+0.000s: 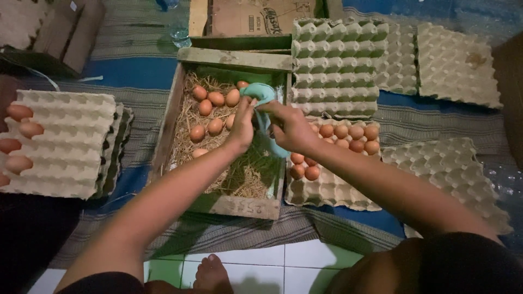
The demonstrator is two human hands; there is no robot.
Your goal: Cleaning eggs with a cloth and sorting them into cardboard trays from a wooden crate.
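Bare foot (211, 272) on the tile at six o'clock. Up the arms: left hand (242, 126) and right hand (291, 128) meet over the wooden crate (169, 117), fingers of both pinched on a teal cloth (261, 95), soft, limp, best gripped in a bunch. Brown eggs (210, 109) in straw at eleven o'clock look fragile. Half-filled egg tray (327, 188) at three, empty trays (335, 65) beyond.

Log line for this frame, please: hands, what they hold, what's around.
left hand: on teal cloth | right hand: gripping cloth | below: wooden crate with straw, eggs | right: egg tray partly filled | left: stacked trays
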